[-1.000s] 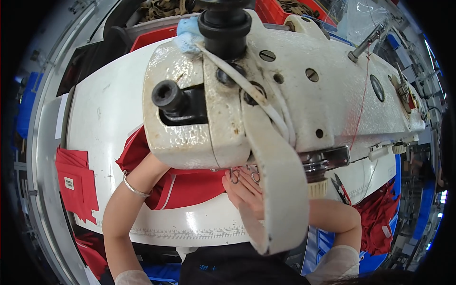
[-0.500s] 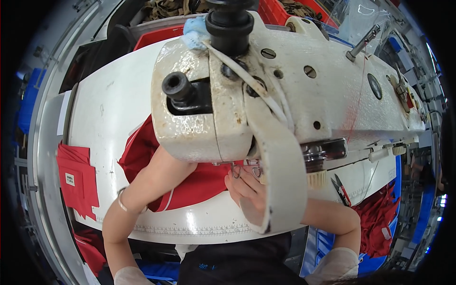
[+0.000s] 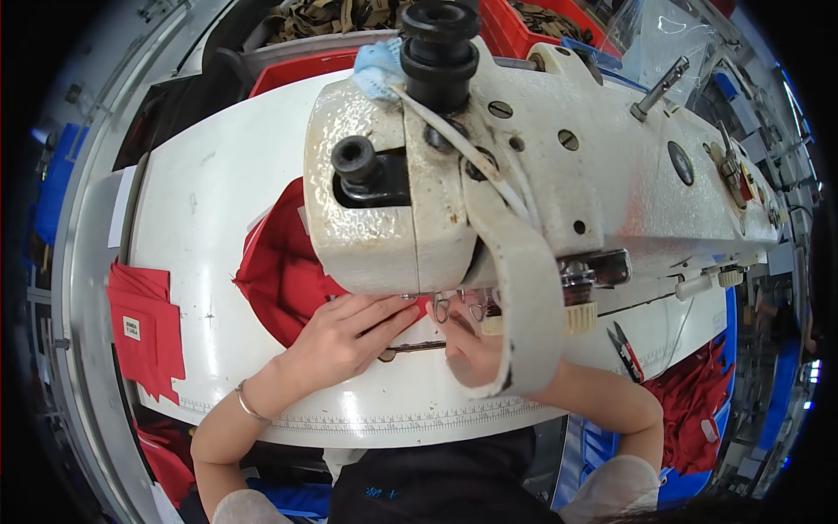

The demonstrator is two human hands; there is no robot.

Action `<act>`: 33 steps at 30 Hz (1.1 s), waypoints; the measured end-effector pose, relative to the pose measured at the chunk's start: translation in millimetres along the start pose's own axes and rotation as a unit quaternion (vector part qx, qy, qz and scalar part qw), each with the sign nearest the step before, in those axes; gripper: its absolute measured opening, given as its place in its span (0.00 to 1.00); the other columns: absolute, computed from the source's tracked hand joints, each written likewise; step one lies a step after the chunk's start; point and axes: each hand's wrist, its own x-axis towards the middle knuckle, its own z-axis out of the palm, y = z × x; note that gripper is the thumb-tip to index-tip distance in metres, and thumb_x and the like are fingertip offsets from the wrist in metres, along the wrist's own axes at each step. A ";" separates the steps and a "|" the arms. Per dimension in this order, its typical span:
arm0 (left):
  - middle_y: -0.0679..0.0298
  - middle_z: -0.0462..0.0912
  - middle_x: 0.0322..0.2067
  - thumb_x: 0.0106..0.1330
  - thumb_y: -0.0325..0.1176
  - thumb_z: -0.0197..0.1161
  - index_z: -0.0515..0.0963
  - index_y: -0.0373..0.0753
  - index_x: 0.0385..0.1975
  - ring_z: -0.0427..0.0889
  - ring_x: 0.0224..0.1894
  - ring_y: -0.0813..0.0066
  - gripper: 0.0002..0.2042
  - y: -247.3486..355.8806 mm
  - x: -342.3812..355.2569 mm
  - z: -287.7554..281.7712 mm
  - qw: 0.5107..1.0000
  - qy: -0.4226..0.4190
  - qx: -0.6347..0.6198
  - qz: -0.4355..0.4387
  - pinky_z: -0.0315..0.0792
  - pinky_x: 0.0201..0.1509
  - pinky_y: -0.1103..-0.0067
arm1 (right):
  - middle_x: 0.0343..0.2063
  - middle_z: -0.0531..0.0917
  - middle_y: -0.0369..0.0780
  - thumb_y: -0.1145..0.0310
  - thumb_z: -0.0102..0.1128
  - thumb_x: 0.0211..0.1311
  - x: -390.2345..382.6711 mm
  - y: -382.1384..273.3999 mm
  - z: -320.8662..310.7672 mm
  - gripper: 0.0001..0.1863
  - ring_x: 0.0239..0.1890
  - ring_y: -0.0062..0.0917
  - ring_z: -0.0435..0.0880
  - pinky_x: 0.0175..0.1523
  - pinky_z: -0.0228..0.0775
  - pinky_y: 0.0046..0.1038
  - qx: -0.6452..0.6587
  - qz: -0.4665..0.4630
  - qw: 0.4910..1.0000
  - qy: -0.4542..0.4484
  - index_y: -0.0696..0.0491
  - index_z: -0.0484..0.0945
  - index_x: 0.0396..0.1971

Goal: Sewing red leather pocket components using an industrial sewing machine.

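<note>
A red fabric piece (image 3: 284,275) lies bunched on the white sewing table, to the left of and partly beneath the head of the sewing machine (image 3: 375,244). My left hand (image 3: 345,336) is at its near edge, fingers together and pressed on the cloth, the tips close to the needle area. My right hand (image 3: 476,349) is just right of the needle, fingers bent at the cloth's edge. A curved whitish strap (image 3: 528,306) covers part of that hand. The presser foot and needle point are hidden behind the machine head and fingers.
Stacked red pieces with a white label (image 3: 144,327) lie at the table's left edge. Thread snips (image 3: 626,352) rest to the right, beside a blue bin of red cloth (image 3: 690,410). Red bins (image 3: 497,31) stand behind the machine. A printed ruler (image 3: 349,424) runs along the front edge.
My left hand has come out from behind the machine head to the front of the needle. The red fabric has shifted away from the table's front, baring the tabletop there.
</note>
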 end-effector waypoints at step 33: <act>0.56 0.82 0.38 0.48 0.24 0.66 0.79 0.37 0.39 0.81 0.36 0.54 0.16 -43.7 33.5 5.2 0.982 0.070 0.135 -0.108 0.74 0.37 0.69 | 0.06 0.68 0.32 0.68 0.68 0.48 4.2 8.9 7.3 0.14 0.08 0.23 0.65 0.17 0.55 0.25 0.014 -0.025 0.996 0.086 0.49 0.70 0.12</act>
